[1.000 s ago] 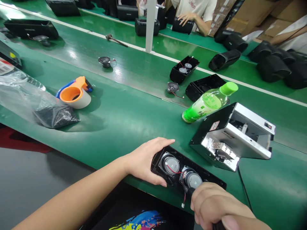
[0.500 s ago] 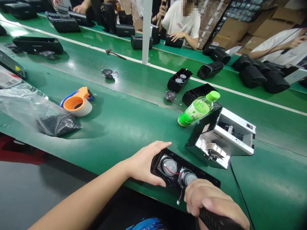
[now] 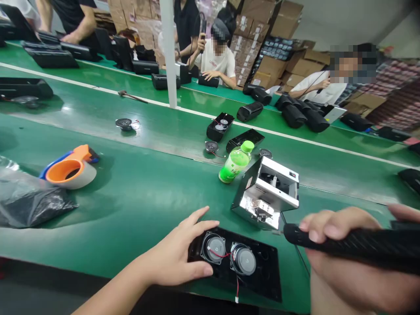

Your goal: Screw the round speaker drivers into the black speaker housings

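Note:
My left hand [image 3: 183,249] spans the left end of a black speaker housing [image 3: 262,284], thumb on the near side and fingers over the far edge. Two round speaker drivers [image 3: 246,261] sit in the housing, joined by a red wire, and a thin lead with a white plug hangs over its near side. Wrapped in my right hand [image 3: 348,236] is a black electric screwdriver [image 3: 341,240], held sideways with its bit pointing left. That bit is close to the front of a black and silver screw feeder [image 3: 278,175].
Behind the feeder stands a green-capped bottle [image 3: 236,162]. A tape dispenser [image 3: 70,168] and a plastic bag of small dark parts [image 3: 36,203] lie at left. Loose drivers [image 3: 124,124] and housings [image 3: 220,127] are farther back. Several people work across the bench.
My right hand has lifted the screwdriver off the right driver and swung it up and right to the feeder. My left hand stays on the housing; the view has shifted.

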A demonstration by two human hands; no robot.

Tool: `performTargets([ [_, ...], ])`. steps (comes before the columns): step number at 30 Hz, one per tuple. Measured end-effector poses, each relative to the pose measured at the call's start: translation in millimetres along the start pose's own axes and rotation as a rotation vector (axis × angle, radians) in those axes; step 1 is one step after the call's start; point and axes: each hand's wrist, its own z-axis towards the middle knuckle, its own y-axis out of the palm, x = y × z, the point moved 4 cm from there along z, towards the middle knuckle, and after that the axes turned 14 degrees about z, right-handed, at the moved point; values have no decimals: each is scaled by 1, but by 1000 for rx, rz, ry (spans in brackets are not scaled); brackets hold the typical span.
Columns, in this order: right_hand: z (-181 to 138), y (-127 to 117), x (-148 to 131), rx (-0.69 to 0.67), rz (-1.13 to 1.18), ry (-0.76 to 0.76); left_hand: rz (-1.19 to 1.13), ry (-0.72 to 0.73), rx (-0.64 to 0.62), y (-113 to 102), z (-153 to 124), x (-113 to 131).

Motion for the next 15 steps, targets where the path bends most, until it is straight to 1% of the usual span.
performTargets([
  [3, 26, 12, 8, -11, -36, -165, 191, 37, 63, -12, 2, 14],
  [5, 36, 20, 21, -53, -53, -201, 324, 79, 48, -16, 7, 25],
  [7, 42, 24, 34, -100, -47, -185, 415, 74, -5, -15, 14, 34],
  [9, 46, 22, 46, -110, -35, -138, 469, 42, -73, -12, 23, 39],
  [12, 51, 13, 55, -29, -52, -86, 514, 30, -118, -5, 32, 41],
  [15, 53, 5, 55, 29, -48, -85, 522, 43, -99, -2, 34, 41],
])
